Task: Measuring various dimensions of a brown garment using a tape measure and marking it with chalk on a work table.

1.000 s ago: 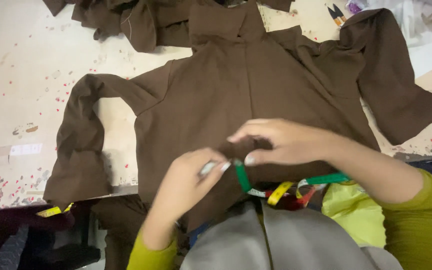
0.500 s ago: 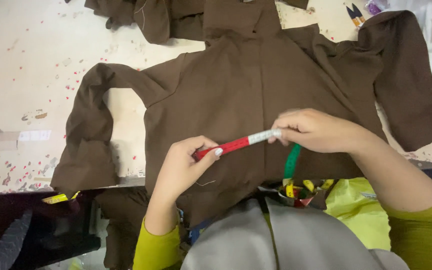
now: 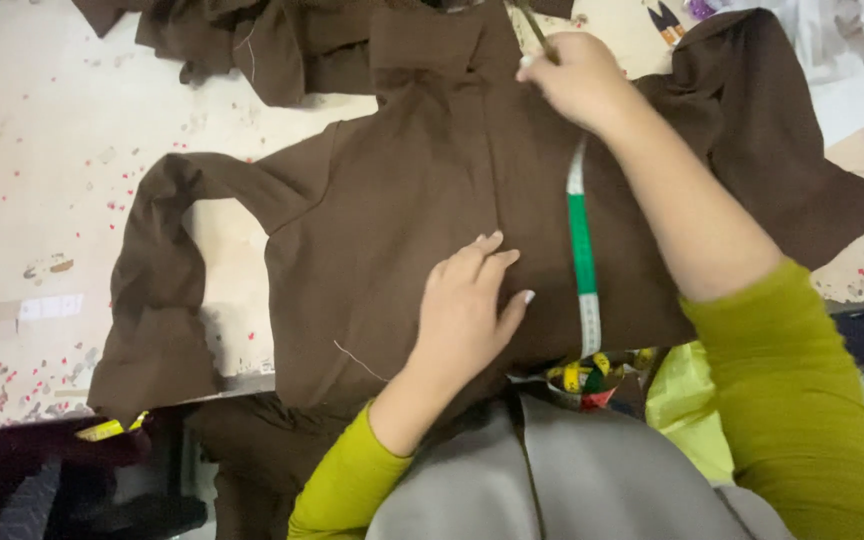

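Observation:
A brown long-sleeved garment (image 3: 392,200) lies spread flat on a worn, paint-flecked table (image 3: 42,150). My left hand (image 3: 472,300) rests flat on its lower middle, fingers apart, holding nothing. My right hand (image 3: 577,75) is up at the collar, pinching the end of a measuring tape (image 3: 582,260). The tape runs straight down the garment from the collar to the hem, with white and green sections showing. Its loose coil (image 3: 582,380) hangs at the table's near edge.
More brown fabric pieces (image 3: 242,40) are heaped at the table's far edge. Small scissors (image 3: 667,20) lie at the far right, by white material (image 3: 842,40). A yellow bag (image 3: 687,400) sits at my lap, and a yellow strip (image 3: 107,430) hangs off the near edge.
My right hand has carried the tape end from the garment's lower middle up to the collar, turning the tape from crosswise to lengthwise. My left hand released the tape and now lies flat.

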